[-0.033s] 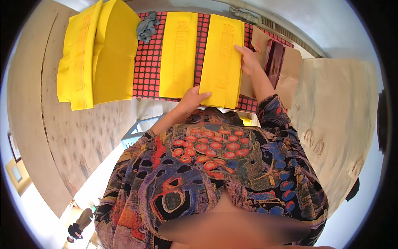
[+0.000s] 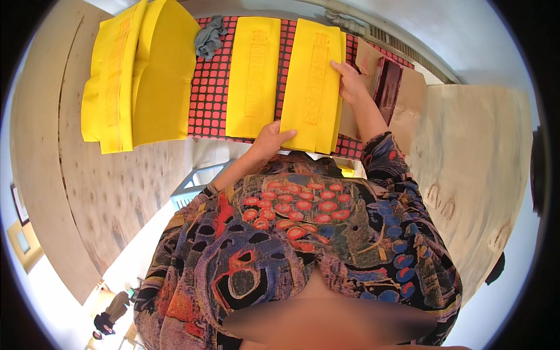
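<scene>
A long yellow paper packet (image 2: 312, 87) with stamped red markings lies in front of me on a red-and-black checked cloth (image 2: 208, 87). My left hand (image 2: 269, 141) grips its lower left corner, thumb on top and the other fingers partly hidden. At its upper right edge my right hand (image 2: 351, 84) pinches the paper, the thumb reaching over the top. More yellow layers show beneath along the right edge. To the left lies a similar yellow packet (image 2: 252, 79), apart from both hands.
A large stack of folded yellow paper (image 2: 160, 81) stands at the left. Behind it lies a grey rag (image 2: 210, 38). Brown paper with a dark red tray-like piece (image 2: 388, 87) is at the right. Wooden boards (image 2: 472, 175) flank both sides; a blue basket (image 2: 198, 182) sits below. Another person (image 2: 111, 315) is far off.
The view has shifted very slightly. Both hands keep the same hold on the yellow paper packet.
</scene>
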A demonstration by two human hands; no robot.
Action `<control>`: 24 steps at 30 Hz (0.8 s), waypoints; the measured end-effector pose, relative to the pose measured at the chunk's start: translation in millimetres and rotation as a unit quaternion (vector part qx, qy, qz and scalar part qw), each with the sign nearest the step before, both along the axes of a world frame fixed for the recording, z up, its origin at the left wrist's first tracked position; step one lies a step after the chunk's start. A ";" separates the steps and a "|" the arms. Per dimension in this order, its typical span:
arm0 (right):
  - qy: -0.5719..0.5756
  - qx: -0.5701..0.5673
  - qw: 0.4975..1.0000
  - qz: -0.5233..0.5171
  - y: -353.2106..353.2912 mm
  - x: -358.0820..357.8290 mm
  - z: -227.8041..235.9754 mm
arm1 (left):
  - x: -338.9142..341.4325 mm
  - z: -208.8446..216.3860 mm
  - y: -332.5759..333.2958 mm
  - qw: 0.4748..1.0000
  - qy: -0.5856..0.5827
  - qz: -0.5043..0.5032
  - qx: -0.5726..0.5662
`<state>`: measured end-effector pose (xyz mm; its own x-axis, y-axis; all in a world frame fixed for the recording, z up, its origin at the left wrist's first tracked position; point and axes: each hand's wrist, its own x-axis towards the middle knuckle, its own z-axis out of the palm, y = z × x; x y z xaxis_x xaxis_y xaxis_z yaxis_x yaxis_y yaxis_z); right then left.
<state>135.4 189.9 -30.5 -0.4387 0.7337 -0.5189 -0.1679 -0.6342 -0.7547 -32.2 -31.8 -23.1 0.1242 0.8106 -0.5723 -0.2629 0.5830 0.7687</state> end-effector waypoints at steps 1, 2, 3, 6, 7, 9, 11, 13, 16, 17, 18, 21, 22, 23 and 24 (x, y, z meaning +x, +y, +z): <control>0.021 0.035 0.999 0.015 3.0 -4.1 3.9 | -0.8 4.6 -4.1 0.999 0.010 0.029 0.026; 0.034 0.038 0.999 0.019 3.1 -13.5 5.5 | -3.0 8.7 -7.6 0.998 0.008 0.055 0.018; 0.055 0.043 0.997 0.023 4.2 -22.5 7.7 | -6.8 12.1 -11.5 0.996 0.006 0.082 0.019; 0.069 0.050 0.994 0.062 2.5 -51.3 14.2 | -22.8 19.6 -24.5 0.989 0.006 0.145 0.016; 0.059 0.044 0.994 0.075 3.7 -62.2 12.3 | -28.5 18.8 -24.9 0.986 0.000 0.167 0.005; 0.057 0.043 0.993 0.095 1.0 -79.4 13.4 | -36.2 20.2 -31.3 0.982 0.014 0.190 0.008; 0.068 0.045 0.990 0.113 0.5 -92.1 11.8 | -43.2 19.4 -36.2 0.979 0.024 0.202 0.008; 0.056 0.040 0.991 0.113 2.1 -99.9 9.2 | -47.3 16.7 -36.7 0.977 0.040 0.208 0.003; 0.052 0.024 0.993 0.103 6.8 -110.1 -1.3 | -54.7 7.4 -32.0 0.976 0.030 0.215 -0.006; 0.049 0.017 0.994 0.093 7.4 -110.8 -4.6 | -56.2 4.5 -31.7 0.976 0.023 0.216 -0.004; 0.051 0.016 0.994 0.098 8.2 -111.6 -8.3 | -57.9 1.7 -31.0 0.977 0.025 0.213 -0.010; 0.043 0.007 0.994 0.096 11.5 -108.4 -16.3 | -59.3 -6.6 -27.8 0.979 0.018 0.205 -0.015; 0.042 0.007 0.995 0.094 11.4 -107.7 -17.9 | -59.9 -8.0 -27.9 0.979 0.014 0.205 -0.011; 0.040 0.004 0.995 0.090 11.4 -106.8 -20.1 | -60.0 -9.1 -28.2 0.979 0.007 0.204 -0.008; 0.040 0.007 0.995 0.090 11.1 -105.8 -21.4 | -59.9 -9.7 -28.7 0.979 0.005 0.205 -0.008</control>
